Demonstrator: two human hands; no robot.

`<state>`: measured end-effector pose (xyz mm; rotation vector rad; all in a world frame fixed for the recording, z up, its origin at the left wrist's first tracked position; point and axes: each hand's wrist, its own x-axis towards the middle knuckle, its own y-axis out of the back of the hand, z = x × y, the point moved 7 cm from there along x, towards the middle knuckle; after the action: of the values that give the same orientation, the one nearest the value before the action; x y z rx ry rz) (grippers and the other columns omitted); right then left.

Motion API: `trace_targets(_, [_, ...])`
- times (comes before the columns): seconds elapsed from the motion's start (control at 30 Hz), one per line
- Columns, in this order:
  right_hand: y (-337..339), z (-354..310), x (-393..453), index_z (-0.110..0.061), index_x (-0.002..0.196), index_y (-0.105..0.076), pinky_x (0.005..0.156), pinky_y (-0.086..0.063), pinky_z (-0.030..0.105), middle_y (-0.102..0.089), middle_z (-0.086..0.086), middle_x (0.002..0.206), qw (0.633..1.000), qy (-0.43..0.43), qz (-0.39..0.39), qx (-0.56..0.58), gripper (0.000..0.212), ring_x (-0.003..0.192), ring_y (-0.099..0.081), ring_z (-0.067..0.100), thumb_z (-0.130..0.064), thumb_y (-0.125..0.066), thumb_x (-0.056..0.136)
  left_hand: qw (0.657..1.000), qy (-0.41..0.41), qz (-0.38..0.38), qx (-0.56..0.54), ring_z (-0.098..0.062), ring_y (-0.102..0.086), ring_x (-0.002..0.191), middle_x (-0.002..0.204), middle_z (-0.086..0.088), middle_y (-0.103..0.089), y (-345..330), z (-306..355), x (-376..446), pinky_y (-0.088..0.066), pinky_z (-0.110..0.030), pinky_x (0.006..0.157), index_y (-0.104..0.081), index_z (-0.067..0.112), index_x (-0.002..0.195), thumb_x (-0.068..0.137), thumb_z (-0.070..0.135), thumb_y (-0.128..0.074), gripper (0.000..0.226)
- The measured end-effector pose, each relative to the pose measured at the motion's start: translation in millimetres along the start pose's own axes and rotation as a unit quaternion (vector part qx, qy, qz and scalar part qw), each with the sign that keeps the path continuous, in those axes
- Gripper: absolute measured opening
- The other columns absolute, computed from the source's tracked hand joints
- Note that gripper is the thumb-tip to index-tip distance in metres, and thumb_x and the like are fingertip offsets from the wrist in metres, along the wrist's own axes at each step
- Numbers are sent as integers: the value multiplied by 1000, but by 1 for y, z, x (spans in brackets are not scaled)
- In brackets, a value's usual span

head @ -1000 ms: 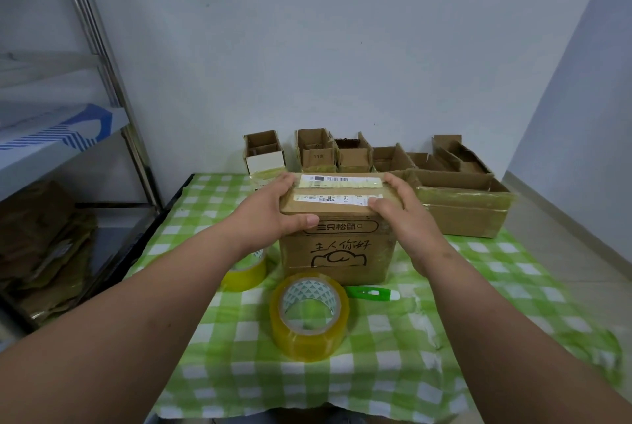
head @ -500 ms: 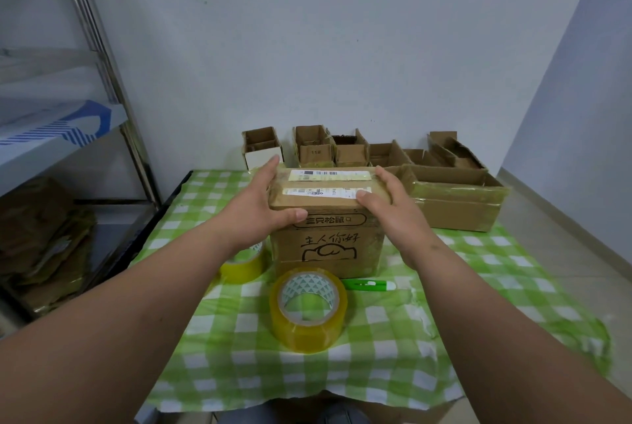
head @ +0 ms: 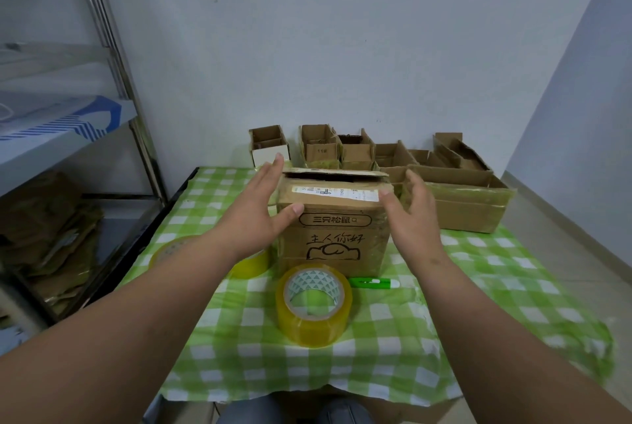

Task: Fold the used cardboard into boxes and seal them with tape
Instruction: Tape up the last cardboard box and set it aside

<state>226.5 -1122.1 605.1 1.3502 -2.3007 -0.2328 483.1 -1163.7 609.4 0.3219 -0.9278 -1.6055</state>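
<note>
A brown cardboard box [head: 333,239] with printed characters and a white label stands in the middle of the green checked table [head: 393,348]. Its far top flap has sprung up a little. My left hand [head: 263,208] lies flat along the box's left side, fingers straight, thumb on the front top edge. Beside the box's right top corner, my right hand [head: 408,211] hovers with its fingers spread, holding nothing. A yellow tape roll [head: 314,304] stands in front of the box. A second tape roll [head: 249,264] sits at the left, partly hidden under my left wrist.
A green cutter [head: 372,282] lies right of the front roll. Several small open boxes [head: 321,146] line the back wall, with a large open carton [head: 458,201] at the back right. A metal shelf [head: 68,136] with flattened cardboard [head: 44,235] stands on the left.
Both hands have come off the top flaps and moved out to the box's sides. The far flap has sprung up slightly. The camera view has shifted a little.
</note>
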Motion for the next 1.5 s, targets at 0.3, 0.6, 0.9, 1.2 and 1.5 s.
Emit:
trace_targets(0.3, [18, -4, -49, -11, 128, -53, 96, -30, 33, -49, 8, 126, 980, 93, 139, -104, 49, 119, -41, 25, -37, -63, 87, 956, -28, 174, 236, -29, -34, 134, 145, -6, -39, 16, 13, -52, -33, -47, 108, -35, 23, 149, 90, 42, -62, 67])
trace_targets(0.6, [-53, -5, -126, -28, 118, -62, 102, -29, 39, -51, -9, 112, 886, 236, -213, -338, 60, 111, -42, 14, -64, -31, 82, 895, -120, -67, 425, -21, -41, 130, 137, 4, -49, -38, 13, -96, -20, -44, 113, -47, 34, 137, 95, 29, -48, 43])
trace_targets(0.9, [-67, -1, -144, -34, 128, -59, 113, -8, 52, -54, -4, 137, 849, 175, -314, -387, 41, 140, -22, 21, -50, -58, 91, 909, 13, -151, 389, -17, -39, 136, 145, 7, -48, -44, -16, -105, -14, -41, 114, -21, 34, 153, 94, 22, -49, 66])
trace_targets(1.2, [-51, 2, -140, -39, 120, -62, 113, -8, 39, -36, 4, 141, 925, 64, -279, -249, 32, 142, -18, 21, -40, -67, 88, 982, 90, -133, 103, -10, -54, 123, 137, 12, -57, -39, -21, -105, -43, -37, 106, -42, 31, 147, 88, 31, -67, 63])
trace_targets(1.5, [-39, -14, -136, -33, 118, -64, 111, -21, 35, -45, -3, 120, 943, 59, -247, -213, 31, 132, -34, 18, -42, -67, 89, 994, 80, -59, -54, -10, -59, 111, 132, 6, -59, -25, 6, -111, -52, -35, 96, -48, 23, 143, 88, 17, -70, 59])
